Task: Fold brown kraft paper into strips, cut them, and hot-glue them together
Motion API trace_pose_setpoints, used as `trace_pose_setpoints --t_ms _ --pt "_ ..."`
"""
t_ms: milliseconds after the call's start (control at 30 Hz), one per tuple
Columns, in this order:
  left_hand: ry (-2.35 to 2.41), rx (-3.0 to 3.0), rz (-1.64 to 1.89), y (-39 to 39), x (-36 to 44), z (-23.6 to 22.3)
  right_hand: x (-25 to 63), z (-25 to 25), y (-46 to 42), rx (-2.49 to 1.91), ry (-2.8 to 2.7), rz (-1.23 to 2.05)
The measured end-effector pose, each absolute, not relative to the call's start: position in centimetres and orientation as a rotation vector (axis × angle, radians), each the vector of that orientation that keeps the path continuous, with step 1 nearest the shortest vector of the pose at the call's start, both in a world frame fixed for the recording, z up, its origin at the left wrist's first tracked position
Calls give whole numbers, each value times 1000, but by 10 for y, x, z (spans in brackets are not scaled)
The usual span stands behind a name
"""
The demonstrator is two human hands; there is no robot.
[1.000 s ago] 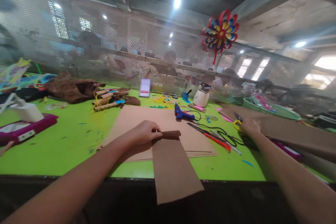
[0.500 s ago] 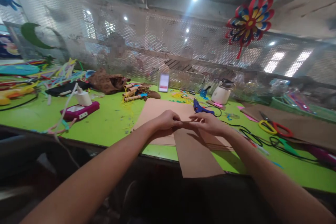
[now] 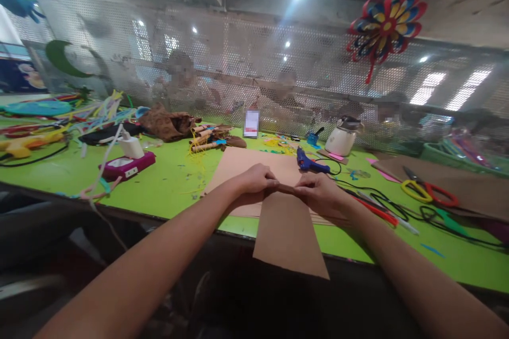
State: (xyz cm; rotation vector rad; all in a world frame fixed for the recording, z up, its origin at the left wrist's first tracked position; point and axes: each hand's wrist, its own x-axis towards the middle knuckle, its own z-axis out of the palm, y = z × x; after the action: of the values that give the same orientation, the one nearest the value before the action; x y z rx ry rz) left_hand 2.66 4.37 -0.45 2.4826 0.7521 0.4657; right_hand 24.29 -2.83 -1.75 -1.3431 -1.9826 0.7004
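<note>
A strip of brown kraft paper (image 3: 290, 235) hangs down over the table's near edge, its far end folded or rolled into a narrow band. My left hand (image 3: 258, 179) pinches the left end of that band. At its right end, my right hand (image 3: 320, 189) has thumb and fingers closed on it. Beneath both hands lie larger flat sheets of light brown paper (image 3: 234, 164). A blue hot glue gun (image 3: 312, 163) rests just beyond my right hand, on the sheets' far right corner.
Scissors with yellow and red handles (image 3: 429, 193) and black cables (image 3: 382, 201) lie to the right. A white kettle (image 3: 341, 137) and a phone (image 3: 251, 123) stand at the back. On the left are a purple power strip (image 3: 129, 165) and several small paper rolls (image 3: 209, 137).
My right fingers, more spread before, now pinch the band's right end. The strip's hanging end has swung left, and the band faces me more. The view has shifted slightly.
</note>
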Motion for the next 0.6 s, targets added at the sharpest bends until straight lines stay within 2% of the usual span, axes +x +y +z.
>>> trace_pose_setpoints --t_ms 300,600 --pt "758 2404 453 43 27 -3 251 -12 -24 -1276 -1868 1016" --pt "630 2037 431 28 22 2 261 -6 -29 -1190 -1864 1115"
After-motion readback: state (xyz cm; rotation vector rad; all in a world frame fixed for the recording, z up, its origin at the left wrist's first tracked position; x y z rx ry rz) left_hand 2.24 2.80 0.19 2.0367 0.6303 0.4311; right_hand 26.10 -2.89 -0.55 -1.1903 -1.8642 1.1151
